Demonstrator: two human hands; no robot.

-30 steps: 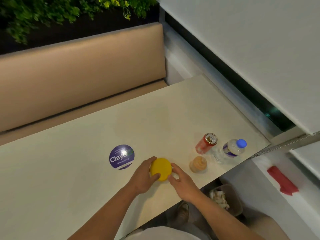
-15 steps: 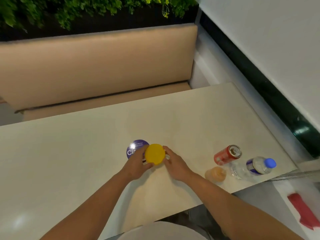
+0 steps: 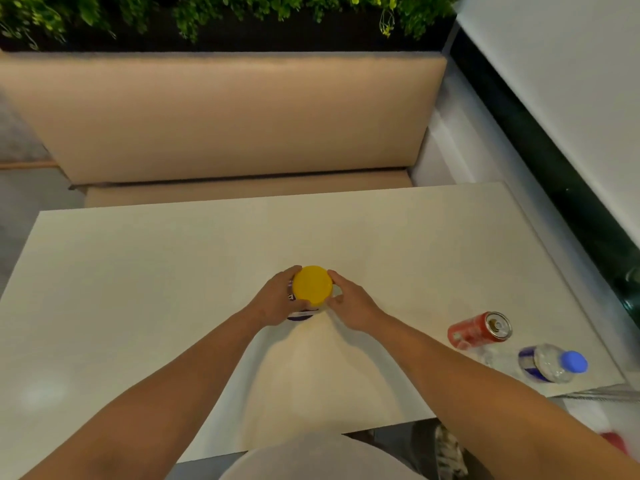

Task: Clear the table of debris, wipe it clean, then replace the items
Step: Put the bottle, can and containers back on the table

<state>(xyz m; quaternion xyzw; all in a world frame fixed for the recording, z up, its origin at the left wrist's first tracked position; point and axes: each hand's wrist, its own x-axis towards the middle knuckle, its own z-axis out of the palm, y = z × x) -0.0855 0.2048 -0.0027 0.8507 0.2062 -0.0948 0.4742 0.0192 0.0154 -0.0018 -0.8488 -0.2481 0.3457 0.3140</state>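
A container with a round yellow lid [image 3: 312, 285] stands near the middle of the pale table [image 3: 138, 271], over a purple round sticker [image 3: 300, 315] that is mostly hidden. My left hand [image 3: 277, 301] grips its left side with curled fingers. My right hand [image 3: 349, 301] holds its right side, thumb and fingers against it. A red can [image 3: 479, 330] and a clear water bottle with a blue cap [image 3: 550, 362] stand at the table's right front corner.
A beige bench seat [image 3: 221, 119] runs behind the table, with green plants [image 3: 207, 12] above it. A white wall and a dark strip line the right side. Something red [image 3: 614, 441] lies low at the right edge.
Both hands have carried the yellow-lidded container left and away from me, onto the purple sticker. The small orange-topped item beside the can is now hidden behind my right forearm.
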